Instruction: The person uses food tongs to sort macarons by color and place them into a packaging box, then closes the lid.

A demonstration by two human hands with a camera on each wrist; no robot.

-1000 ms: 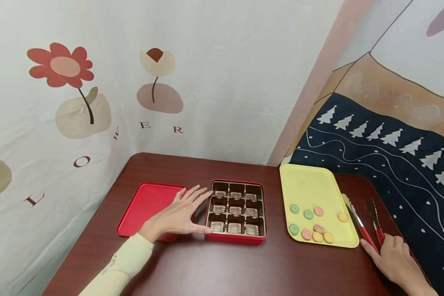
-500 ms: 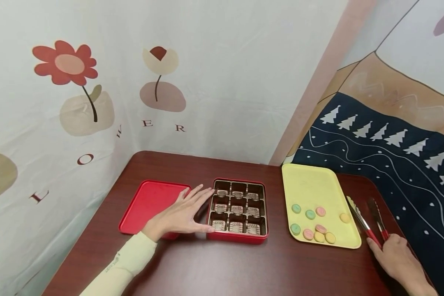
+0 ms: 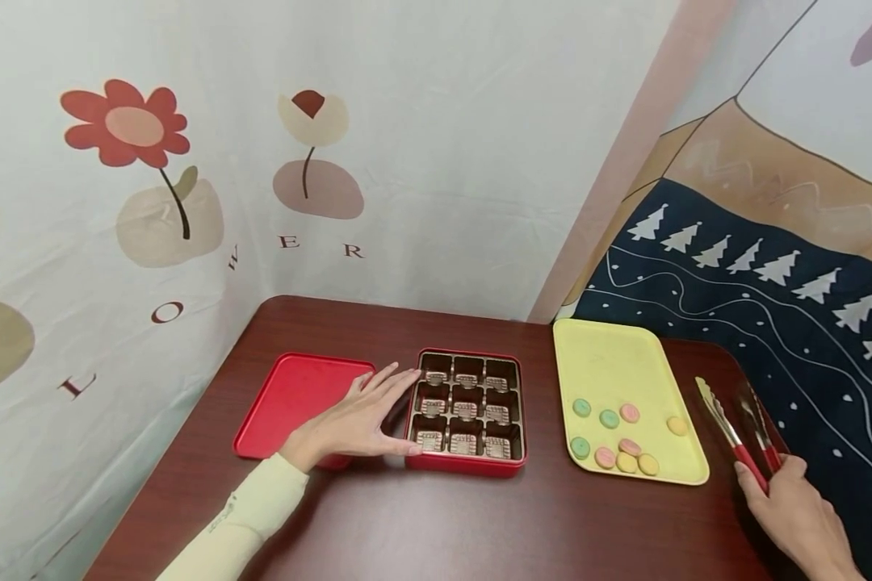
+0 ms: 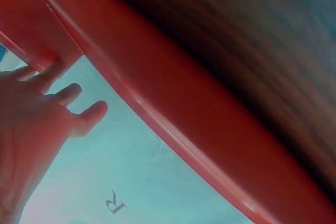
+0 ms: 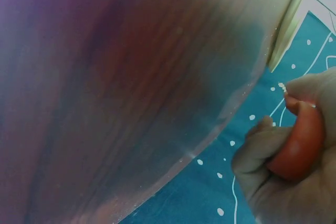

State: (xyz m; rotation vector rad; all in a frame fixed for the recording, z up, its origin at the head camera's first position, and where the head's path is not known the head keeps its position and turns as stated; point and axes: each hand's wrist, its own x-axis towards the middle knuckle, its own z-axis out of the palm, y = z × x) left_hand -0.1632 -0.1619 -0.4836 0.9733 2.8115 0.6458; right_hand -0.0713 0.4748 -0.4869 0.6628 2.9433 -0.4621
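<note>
My left hand (image 3: 352,421) rests with straight, spread fingers against the left side of a red box (image 3: 465,466). Inside the box is a dark insert (image 3: 466,410) with several square compartments and nothing in them. At the right of the table, my right hand (image 3: 797,507) grips the red handles of metal tongs (image 3: 727,424), their arms spread apart. In the right wrist view the fingers curl round the red handle (image 5: 300,145). A yellow tray (image 3: 606,359) lies left of the tongs, bearing green, pink and yellow macarons (image 3: 609,419) mostly toward its near end.
A red lid (image 3: 291,403) lies flat left of the box, partly behind the left hand. The brown table (image 3: 472,524) meets a pale printed curtain (image 3: 443,161) at the back. A dark blue printed cloth (image 3: 792,339) hangs at the right edge.
My right hand has lifted the tongs and moved right, away from the yellow tray. The left hand stays at the box. The macarons have not moved.
</note>
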